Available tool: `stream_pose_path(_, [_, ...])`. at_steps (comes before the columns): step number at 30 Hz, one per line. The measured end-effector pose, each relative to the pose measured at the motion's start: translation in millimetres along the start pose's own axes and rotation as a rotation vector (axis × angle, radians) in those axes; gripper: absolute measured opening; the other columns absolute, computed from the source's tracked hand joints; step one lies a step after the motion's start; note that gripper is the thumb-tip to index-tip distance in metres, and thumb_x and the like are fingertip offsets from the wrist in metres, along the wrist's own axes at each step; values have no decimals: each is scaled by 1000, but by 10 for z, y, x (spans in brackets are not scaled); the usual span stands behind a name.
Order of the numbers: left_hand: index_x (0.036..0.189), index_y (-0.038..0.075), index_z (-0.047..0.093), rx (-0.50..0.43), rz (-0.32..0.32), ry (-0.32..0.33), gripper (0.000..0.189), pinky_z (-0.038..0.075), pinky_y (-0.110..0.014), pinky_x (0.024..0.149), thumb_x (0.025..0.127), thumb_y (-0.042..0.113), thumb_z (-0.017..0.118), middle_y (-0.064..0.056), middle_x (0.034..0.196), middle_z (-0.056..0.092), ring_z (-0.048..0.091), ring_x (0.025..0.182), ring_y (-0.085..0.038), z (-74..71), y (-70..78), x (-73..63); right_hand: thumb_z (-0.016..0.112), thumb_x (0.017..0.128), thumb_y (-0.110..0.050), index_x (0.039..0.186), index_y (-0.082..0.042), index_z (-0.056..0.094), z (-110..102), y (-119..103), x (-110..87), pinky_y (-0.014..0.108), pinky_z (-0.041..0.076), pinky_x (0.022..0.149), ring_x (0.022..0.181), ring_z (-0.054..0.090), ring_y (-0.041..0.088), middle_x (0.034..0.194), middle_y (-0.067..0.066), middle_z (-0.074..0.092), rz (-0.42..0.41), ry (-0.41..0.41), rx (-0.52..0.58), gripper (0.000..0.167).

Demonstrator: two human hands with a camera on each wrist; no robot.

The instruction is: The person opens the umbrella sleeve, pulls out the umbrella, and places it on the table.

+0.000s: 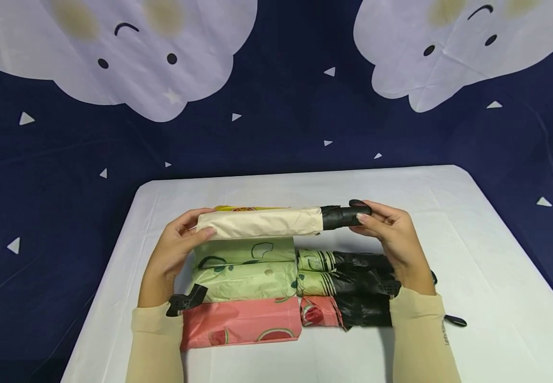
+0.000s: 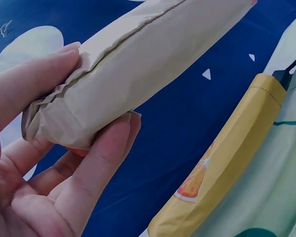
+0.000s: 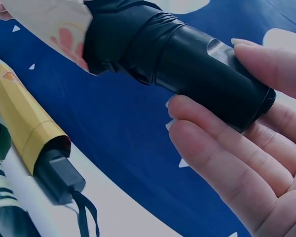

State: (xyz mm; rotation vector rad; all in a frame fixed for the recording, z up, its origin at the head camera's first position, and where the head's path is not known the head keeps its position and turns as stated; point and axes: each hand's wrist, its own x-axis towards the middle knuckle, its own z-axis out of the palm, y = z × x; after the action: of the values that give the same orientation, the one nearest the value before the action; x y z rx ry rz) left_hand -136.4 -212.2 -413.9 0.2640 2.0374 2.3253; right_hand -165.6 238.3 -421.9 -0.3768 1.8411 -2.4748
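A folded umbrella [image 1: 262,222] in a cream sleeve is raised level above the table, spanning both hands. My left hand [image 1: 172,255] grips the sleeve's closed-looking left end, thumb on one side and fingers on the other. At the other end my right hand [image 1: 401,247] pinches the black handle [image 3: 212,74] between thumb and fingers. Some bunched black fabric [image 3: 123,39] shows between the sleeve's mouth and the handle. Behind the raised umbrella lies a yellow umbrella [image 2: 222,158] with an orange-slice print, mostly hidden in the head view.
Nearer me on the white table [image 1: 477,244] lie a pale green umbrella [image 1: 248,251], a second green umbrella [image 1: 250,281] and a pink watermelon-print umbrella [image 1: 243,322], side by side. Their black handle ends point right, partly behind my right wrist. A dark blue cloth [image 1: 286,106] hangs beyond.
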Motion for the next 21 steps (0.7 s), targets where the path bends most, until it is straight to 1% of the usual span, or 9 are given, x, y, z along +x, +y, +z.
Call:
stream_pose_path(6, [133,-3,62,-6,-9,13,41,56,-25,78,93,-6,70,-7,114,65,67,95,-14,-68,-10,-9,63,97,9,134,13,59,-99,-22,-23,41,59,82,92,75,26,120,16,71,-3,6,41,38])
stream_pose_path(13, [128,0,65,-26,-21,16,37,57,-24,77,92,-6,71,-7,111,67,67,94,-14,-112,-48,-10,60,98,10,134,11,60,-199,-37,-51,42,59,81,90,76,25,118,16,72,-10,12,42,35])
stream_pose_path(17, [128,-1,66,-35,-16,25,38,57,-24,77,91,-5,73,-7,109,67,66,92,-14,-144,-65,-14,58,98,11,133,11,60,-215,-37,-56,43,58,81,88,76,26,117,16,72,-25,6,51,35])
stream_pose_path(21, [130,-2,64,-51,2,44,40,56,-23,76,91,-9,70,-7,109,67,66,90,-13,-192,-77,-27,59,99,10,134,12,59,-213,-46,-56,43,58,81,89,76,26,117,16,72,-22,4,52,36])
